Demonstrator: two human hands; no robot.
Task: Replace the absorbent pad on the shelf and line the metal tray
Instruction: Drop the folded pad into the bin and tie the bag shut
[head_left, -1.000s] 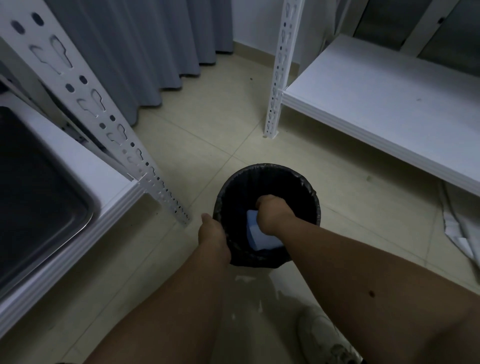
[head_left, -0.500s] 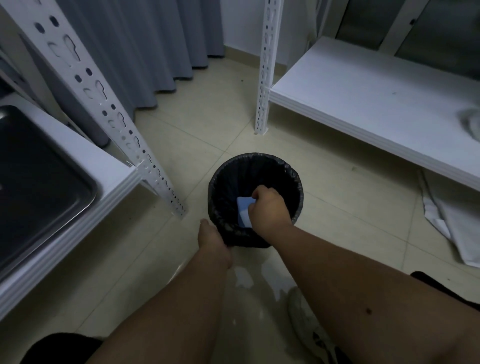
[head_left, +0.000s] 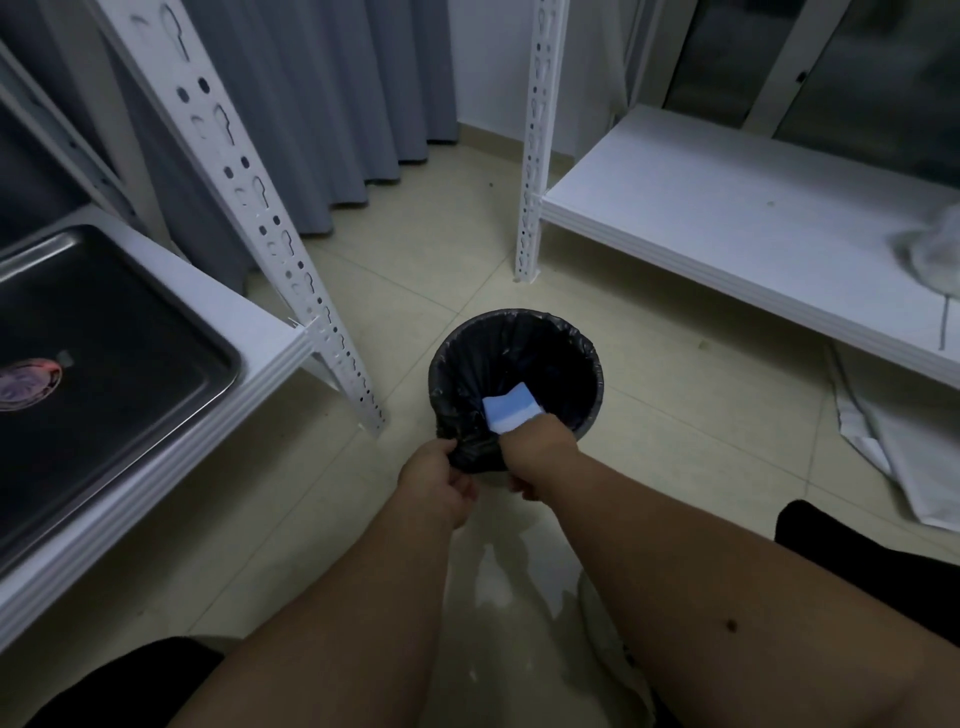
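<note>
A black bin with a black bin liner stands on the tiled floor between two white racks. A folded blue and white absorbent pad lies inside it against the near wall. My left hand pinches the bunched liner at the near rim. My right hand is closed on the same bunch from the right, its knuckles touching the pad. The metal tray sits unlined on the left shelf.
The right rack's low white shelf carries crumpled white material at its far right. A white sheet lies on the floor beneath it. Slotted uprights flank the bin. Grey curtains hang behind.
My right hand has come up out of the bin, leaving the pad inside, and now grips the liner at the near rim. My left hand has closed on the liner too.
</note>
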